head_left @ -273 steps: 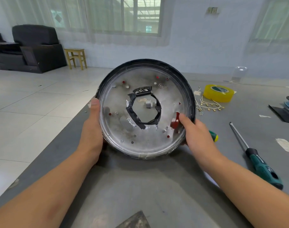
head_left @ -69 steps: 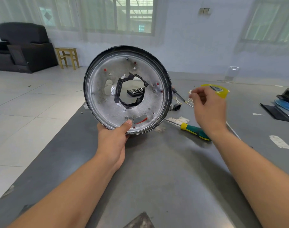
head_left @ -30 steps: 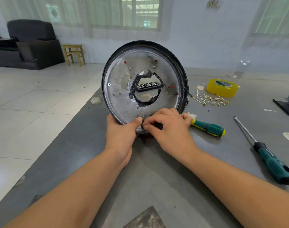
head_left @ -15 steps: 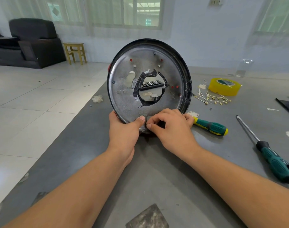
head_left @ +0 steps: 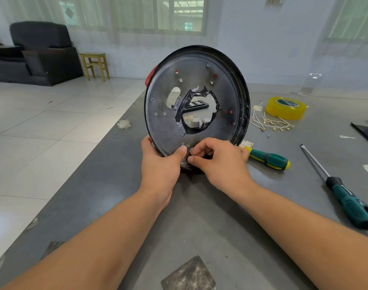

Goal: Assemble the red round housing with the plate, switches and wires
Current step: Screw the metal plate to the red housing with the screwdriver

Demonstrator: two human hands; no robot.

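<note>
Head view, looking down over a grey desk (head_left: 107,185) that runs away from the person, with pale tiled floor (head_left: 43,126) to its left. A dark armchair (head_left: 38,53) and a small wooden stool (head_left: 94,65) stand against the far wall.

The round housing (head_left: 196,105) stands on edge near the middle of the desk, its lower rim on the surface and its metal plate (head_left: 164,126) facing the camera. A sliver of red shell shows at the upper left rim. The plate has a ragged central opening edged in black tape (head_left: 200,97), plus scattered small holes and a few screws.

Left hand (head_left: 161,166) grips the lower left rim, thumb pressed flat on the plate face, fingers hidden behind. Right hand (head_left: 219,162) sits just beside it at the bottom of the plate, thumb and forefinger pinched together against the metal; possibly on a small screw or fitting, too small to make out.

To the right: a long teal-handled screwdriver (head_left: 344,197) lying diagonally, well apart from the housing. A shorter green and yellow screwdriver (head_left: 269,159) lies just behind the right hand. Farther back, a roll of yellow tape (head_left: 286,105), and near it a loose cluster of short wires with brass terminals (head_left: 271,122).

Through the central opening, small grey blocks, perhaps the switches (head_left: 196,123), lie on the desk beyond.
</note>
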